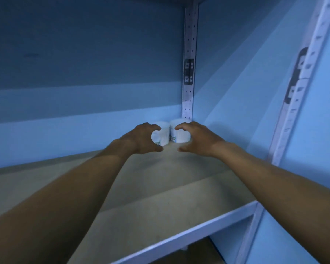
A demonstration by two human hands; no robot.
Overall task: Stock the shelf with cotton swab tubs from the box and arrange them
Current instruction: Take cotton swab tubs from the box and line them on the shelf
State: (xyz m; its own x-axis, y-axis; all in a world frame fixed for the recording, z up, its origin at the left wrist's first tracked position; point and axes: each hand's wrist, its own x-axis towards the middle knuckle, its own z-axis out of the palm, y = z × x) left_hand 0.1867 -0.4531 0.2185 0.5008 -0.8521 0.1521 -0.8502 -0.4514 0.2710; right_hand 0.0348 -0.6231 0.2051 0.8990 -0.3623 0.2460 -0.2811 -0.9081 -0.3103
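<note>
Two white cotton swab tubs stand side by side in the back right corner of the shelf board (160, 202). The left tub (161, 137) is partly covered by my left hand (141, 139); the right tub (179, 133) is partly covered by my right hand (195, 140). Both hands are curled in a C shape with thumb and fingers apart, just in front of the tubs. Neither hand seems to grip a tub. The box is out of view.
The shelf's blue back wall and right side wall (236, 92) close in the corner. A perforated metal upright (189, 73) runs up the corner, another (301, 88) stands at the front right. The shelf's front edge (189, 231) runs below my arms.
</note>
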